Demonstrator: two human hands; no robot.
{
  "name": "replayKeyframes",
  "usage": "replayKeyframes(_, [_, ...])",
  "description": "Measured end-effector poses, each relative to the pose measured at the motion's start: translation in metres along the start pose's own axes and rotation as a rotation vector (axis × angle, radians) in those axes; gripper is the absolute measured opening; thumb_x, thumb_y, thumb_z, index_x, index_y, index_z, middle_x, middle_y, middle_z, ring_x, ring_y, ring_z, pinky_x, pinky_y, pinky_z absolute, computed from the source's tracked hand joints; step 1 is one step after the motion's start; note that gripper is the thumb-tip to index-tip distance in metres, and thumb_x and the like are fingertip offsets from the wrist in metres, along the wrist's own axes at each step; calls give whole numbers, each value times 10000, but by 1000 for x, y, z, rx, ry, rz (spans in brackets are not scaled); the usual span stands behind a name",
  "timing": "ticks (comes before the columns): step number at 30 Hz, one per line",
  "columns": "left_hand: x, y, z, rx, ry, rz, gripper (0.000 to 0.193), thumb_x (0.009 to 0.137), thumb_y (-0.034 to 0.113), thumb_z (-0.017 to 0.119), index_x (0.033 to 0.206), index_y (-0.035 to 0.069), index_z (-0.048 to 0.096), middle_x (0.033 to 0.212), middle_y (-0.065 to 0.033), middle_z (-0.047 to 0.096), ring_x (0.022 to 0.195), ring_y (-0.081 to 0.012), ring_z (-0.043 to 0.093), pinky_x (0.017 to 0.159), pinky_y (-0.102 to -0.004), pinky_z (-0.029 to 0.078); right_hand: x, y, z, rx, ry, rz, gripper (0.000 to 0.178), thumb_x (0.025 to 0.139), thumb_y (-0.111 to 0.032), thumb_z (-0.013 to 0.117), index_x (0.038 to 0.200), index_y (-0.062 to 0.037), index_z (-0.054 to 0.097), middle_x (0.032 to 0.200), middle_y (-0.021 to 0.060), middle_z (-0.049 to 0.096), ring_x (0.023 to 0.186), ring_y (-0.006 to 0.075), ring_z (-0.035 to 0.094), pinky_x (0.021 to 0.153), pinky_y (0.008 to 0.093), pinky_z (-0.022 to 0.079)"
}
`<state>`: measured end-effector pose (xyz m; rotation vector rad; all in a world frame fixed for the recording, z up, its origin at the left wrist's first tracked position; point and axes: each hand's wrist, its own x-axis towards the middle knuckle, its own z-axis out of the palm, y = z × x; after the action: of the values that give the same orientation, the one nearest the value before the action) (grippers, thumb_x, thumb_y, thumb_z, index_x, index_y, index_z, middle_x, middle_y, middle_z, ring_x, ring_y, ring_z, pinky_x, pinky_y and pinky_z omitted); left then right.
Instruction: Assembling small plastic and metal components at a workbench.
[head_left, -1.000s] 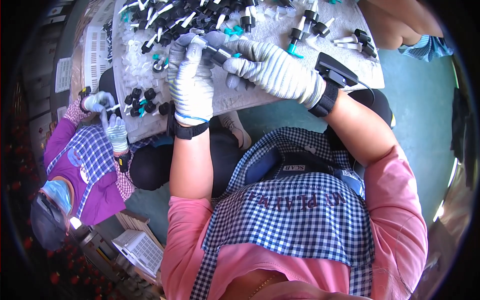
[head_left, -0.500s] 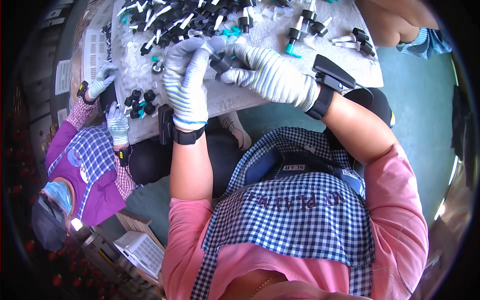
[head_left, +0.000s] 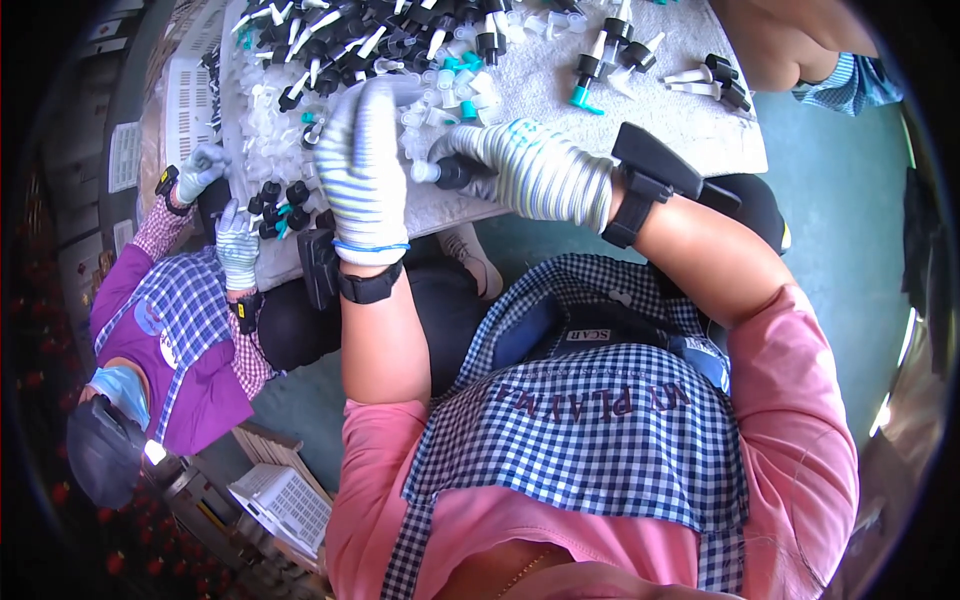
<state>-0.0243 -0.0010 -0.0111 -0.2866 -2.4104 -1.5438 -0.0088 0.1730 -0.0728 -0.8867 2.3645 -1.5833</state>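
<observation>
In my gloved right hand (head_left: 540,172), the fingers are closed round a black pump cap (head_left: 456,172) with a pale translucent end pointing left. It sits above the near part of the white-topped table (head_left: 560,90). My gloved left hand (head_left: 362,175) is apart from it, to the left, with fingers stretched out and bent over toward the right. Nothing shows in that hand, though its fingertips are slightly blurred. They are beside a heap of black pump heads (head_left: 375,45) with white stems, and near loose clear plastic pieces (head_left: 425,112) mixed with a few teal ones.
A co-worker's gloved hands (head_left: 237,250) are at the table's left edge, beside a small group of black and teal parts (head_left: 280,208). More pump heads (head_left: 712,82) lie at the right. A white crate (head_left: 285,505) stands lower left. Another person's arm (head_left: 800,40) is at upper right.
My hands have drawn apart. The left hand has let go of the black pump cap and its fingers have straightened; the right hand has moved slightly down with the cap.
</observation>
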Motion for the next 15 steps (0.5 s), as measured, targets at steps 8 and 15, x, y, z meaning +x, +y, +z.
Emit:
replayKeyframes(8, [0,12,22,538,-418,-64,398,1008,392,534,1082,40,704,925,-207,698,833,-378,669,730,-411,516,-7,-1,5,-159,1,15,277,807,-152,731,1057,-44,676,926,198,688,898,392,666,756,465,532])
replayKeyframes(15, [-6,12,40,577,-365,54,480,999,455,508,1107,32,707,968,-221,701,921,-396,668,809,-428,529,-10,20,26,-178,166,-187,246,773,-267,717,923,-72,704,775,162,681,725,381,654,658,447,530])
